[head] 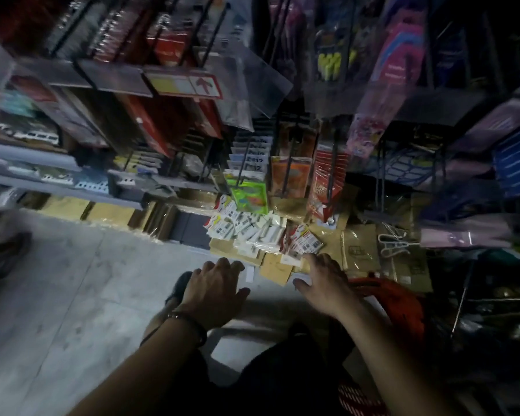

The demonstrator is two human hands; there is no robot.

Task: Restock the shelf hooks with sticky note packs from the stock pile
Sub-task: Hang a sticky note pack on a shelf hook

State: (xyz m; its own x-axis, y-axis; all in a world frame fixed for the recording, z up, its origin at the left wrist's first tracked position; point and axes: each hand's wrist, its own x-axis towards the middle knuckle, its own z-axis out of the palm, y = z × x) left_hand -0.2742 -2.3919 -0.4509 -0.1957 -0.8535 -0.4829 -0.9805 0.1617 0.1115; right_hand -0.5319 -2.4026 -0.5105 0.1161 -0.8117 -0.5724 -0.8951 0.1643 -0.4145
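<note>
A loose pile of sticky note packs (252, 232), white with red corners, lies on brown cartons at the foot of the shelf. Just above it hang packs on black hooks: a green pack (249, 196), an orange one (291, 175) and red ones (327, 187). My left hand (215, 289) hovers palm down over the floor, just below the pile, fingers spread and empty. My right hand (324, 277) reaches toward the pile's right edge with the fingertips close to a red-and-white pack (305, 241); nothing is held in it.
Brown cartons (360, 250) line the shelf base. White hangers (392, 241) lie on them at the right. An orange-red basket (400, 304) stands by my right forearm. Grey tiled floor (72, 280) spreads to the left. Hanging packets crowd the upper shelves.
</note>
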